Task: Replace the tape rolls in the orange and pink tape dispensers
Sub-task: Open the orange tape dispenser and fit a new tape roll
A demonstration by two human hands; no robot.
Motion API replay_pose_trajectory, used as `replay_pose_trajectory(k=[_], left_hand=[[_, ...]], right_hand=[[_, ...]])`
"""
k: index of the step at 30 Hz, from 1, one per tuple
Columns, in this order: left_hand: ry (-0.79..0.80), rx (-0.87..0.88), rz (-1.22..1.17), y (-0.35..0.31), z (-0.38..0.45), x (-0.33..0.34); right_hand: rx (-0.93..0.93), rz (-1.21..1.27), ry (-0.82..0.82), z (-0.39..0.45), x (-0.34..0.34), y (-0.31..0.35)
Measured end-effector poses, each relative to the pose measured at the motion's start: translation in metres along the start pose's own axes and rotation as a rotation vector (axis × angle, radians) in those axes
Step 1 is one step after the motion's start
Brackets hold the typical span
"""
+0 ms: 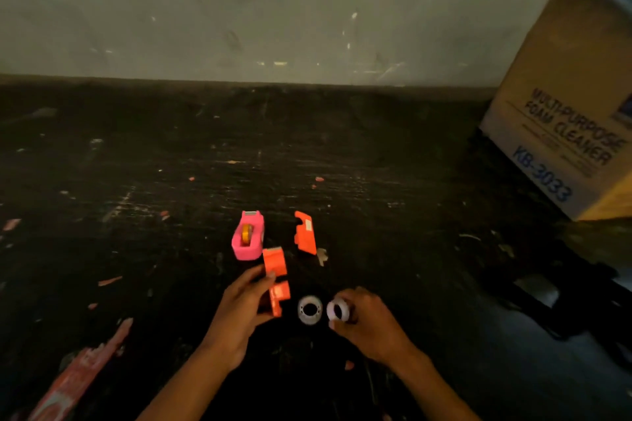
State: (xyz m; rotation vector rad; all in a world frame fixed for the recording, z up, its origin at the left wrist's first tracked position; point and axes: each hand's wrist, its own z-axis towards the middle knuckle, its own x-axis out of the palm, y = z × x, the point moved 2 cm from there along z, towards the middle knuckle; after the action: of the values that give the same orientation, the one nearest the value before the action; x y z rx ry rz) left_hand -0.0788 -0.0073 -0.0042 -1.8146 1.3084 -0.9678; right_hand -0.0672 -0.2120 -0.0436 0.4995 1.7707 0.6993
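The left hand grips the opened orange tape dispenser over the desk; the right hand pinches a clear tape roll. Next, I judge, the roll must seat inside. The pink dispenser waits behind.

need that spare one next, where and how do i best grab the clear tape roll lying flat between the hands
Pinch the clear tape roll across its outer rim, coming from above. It lies flat with its hole facing up, apart from the right hand.
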Motion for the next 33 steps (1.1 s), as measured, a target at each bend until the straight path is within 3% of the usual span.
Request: replay_pose_trajectory(k=[3,8,13,15,17,19,21,25,31,33], left_hand=[[0.034,-0.016,-0.039,0.002,-0.007,-0.008],[0.02,-0.047,-0.112,0.01,-0.016,-0.02],[-0.006,-0.067,-0.161,0.009,-0.02,-0.026],[-0.005,-0.061,-0.174,0.006,-0.02,-0.029],[0.003,-0.059,-0.179,0.005,-0.02,-0.032],[0.032,-0.058,-0.174,0.003,-0.02,-0.033],[0.076,-0.064,-0.155,0.002,-0.019,-0.029],[0.118,-0.069,-0.135,-0.001,-0.016,-0.029],[0.151,-0.145,-0.107,-0.005,-0.01,-0.036],[0.146,-0.167,-0.16,-0.005,-0.009,-0.038]], right_hand=[[0.036,-0.234,0.086,-0.01,0.009,-0.005],[-0.099,-0.372,0.034,0.0,0.016,0.011],[-0.198,-0.411,0.084,0.016,0.034,0.039],[-0.187,-0.234,0.018,0.016,0.032,0.044],[-0.125,0.186,0.001,0.01,0.024,0.049],[-0.084,0.597,0.105,0.0,0.015,0.056],[-0.1,0.758,0.208,-0.007,0.011,0.063],[-0.134,0.84,0.249,-0.007,0.012,0.071],[-0.236,0.737,0.312,0.001,0.014,0.092],[-0.215,0.688,0.232,0.017,0.008,0.095]])
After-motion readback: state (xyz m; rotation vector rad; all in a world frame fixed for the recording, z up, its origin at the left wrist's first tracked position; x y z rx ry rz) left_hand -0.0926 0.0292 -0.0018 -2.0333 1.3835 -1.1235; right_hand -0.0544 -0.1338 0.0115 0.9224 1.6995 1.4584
